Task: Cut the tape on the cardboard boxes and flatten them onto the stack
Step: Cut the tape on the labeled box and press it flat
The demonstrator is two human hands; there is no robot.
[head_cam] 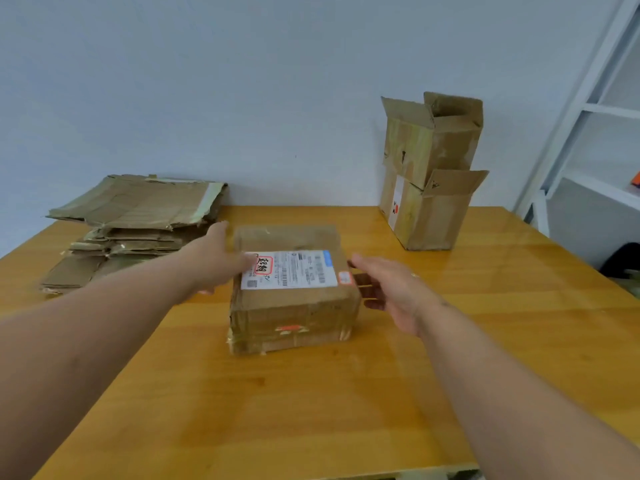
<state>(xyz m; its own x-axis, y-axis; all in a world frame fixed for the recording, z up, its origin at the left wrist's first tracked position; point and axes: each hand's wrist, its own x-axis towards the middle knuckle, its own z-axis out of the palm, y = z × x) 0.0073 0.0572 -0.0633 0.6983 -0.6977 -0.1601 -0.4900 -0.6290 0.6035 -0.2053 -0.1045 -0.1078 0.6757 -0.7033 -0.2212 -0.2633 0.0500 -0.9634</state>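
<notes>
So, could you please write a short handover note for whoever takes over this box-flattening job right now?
Left hand: open, on the left edge of the sealed box, no grip yet.
Right hand: open beside the box's right side; contact can't be told.
The sealed box sits mid-table, shipping label up, tape uncut.
Flattened stack is at the far left.
Two opened boxes, one on the other, stand at the far right, not flattened.
No cutter is in view.
Left: cut tape, flatten all three, add to stack.

One sealed box (292, 289), two open boxes (431, 174), one flattened stack (138, 226), two hands (221, 261).
</notes>
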